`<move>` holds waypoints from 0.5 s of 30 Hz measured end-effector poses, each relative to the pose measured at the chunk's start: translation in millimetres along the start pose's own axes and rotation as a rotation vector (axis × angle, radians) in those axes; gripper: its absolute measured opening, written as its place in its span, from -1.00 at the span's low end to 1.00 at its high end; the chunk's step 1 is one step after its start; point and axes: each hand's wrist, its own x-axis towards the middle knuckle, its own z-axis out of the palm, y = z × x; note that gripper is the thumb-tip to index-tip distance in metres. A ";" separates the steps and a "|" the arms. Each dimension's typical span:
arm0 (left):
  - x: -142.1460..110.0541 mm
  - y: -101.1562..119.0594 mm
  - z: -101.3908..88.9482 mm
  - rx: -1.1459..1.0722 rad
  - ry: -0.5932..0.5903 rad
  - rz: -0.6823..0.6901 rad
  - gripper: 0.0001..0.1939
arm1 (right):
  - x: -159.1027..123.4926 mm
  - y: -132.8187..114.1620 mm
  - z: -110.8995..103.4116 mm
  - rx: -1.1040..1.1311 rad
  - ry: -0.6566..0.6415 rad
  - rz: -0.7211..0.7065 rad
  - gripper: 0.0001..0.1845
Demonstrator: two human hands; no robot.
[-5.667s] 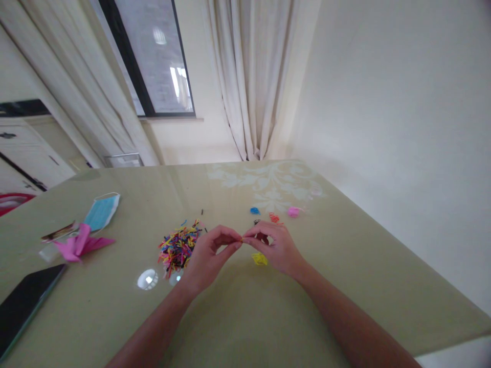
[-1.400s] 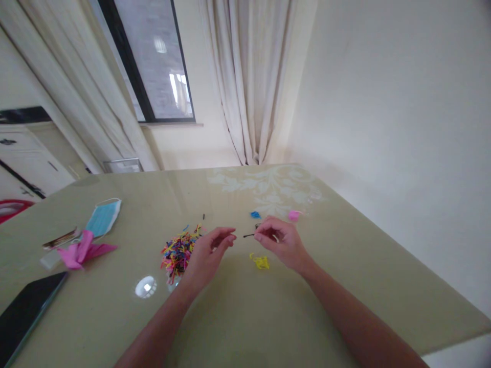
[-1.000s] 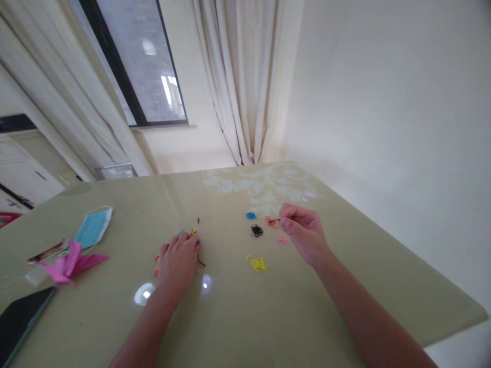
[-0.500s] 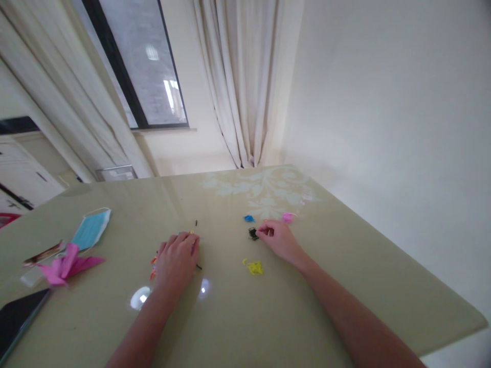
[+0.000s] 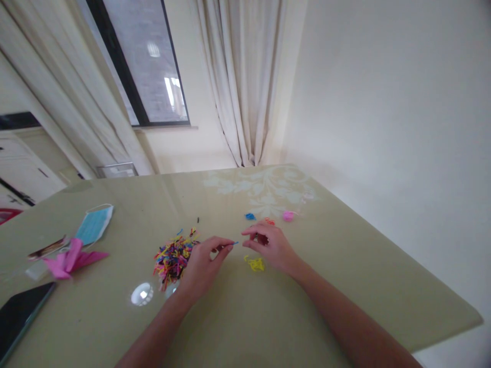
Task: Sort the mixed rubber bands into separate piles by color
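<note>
My left hand [image 5: 205,263] pinches a small blue rubber band [image 5: 236,243], which pokes out past the fingertips. Facing it, my right hand [image 5: 270,245] has thumb and fingers apart, with nothing visible between them. A heap of mixed-colour rubber bands [image 5: 172,258] lies just left of my left hand, partly covered by it. Around my right hand are small sorted clumps: blue bands [image 5: 250,216] and red bands [image 5: 269,221] beyond it, pink bands [image 5: 288,215] to the far right, yellow bands [image 5: 255,263] on the near side. My right hand hides the black clump.
On the left of the glossy table [image 5: 307,317] lie a blue face mask [image 5: 94,225], a pink folded-paper shape [image 5: 71,260] and a dark phone [image 5: 23,317]. A stray black band [image 5: 198,220] sits behind the heap. A wall [image 5: 402,128] borders the right side.
My left hand has moved right, off the mixed heap, now with a blue rubber band in its pinch. The right hand has come slightly left and its fingers have parted.
</note>
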 end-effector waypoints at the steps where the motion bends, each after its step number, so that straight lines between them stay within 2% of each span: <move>1: -1.9 4.0 3.2 -0.032 -0.016 -0.001 -0.76 | -1.3 -4.5 3.0 0.017 -0.023 -0.013 -0.73; 5: -5.5 13.9 6.1 -0.094 -0.050 -0.001 -0.75 | -2.9 -15.0 6.9 0.023 -0.027 -0.022 -0.66; 8: -3.3 13.0 -0.3 -0.048 -0.057 0.001 -0.73 | -0.2 -19.9 -2.4 0.157 0.029 0.041 -0.64; 11: -0.9 3.8 -11.2 0.224 0.007 -0.042 -0.70 | 2.6 -28.5 -18.6 0.368 0.119 0.105 -0.66; 13: -1.1 -4.6 -19.1 0.512 0.045 -0.101 -0.70 | 2.6 -36.6 -28.4 0.459 0.185 0.094 -0.71; 15: -2.2 -12.1 -25.3 0.742 0.032 -0.179 -0.67 | 0.8 -45.0 -34.8 0.498 0.234 0.060 -0.75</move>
